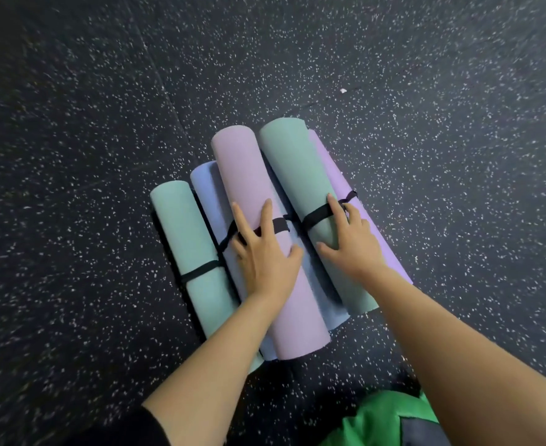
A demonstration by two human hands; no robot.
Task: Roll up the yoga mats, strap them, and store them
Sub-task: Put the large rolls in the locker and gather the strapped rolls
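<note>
Rolled mats lay stacked side by side on the dark speckled floor, which ran wide past every edge of the pile. The left hand pressed flat, fingers spread, on the top pink mat. The right hand lay equally open on the green mat, with its forefinger on the strap.

Dim, soft light leaves the speckled floor dark, its edges blurred and bowed by wide-angle distortion, centre sharper.
</note>
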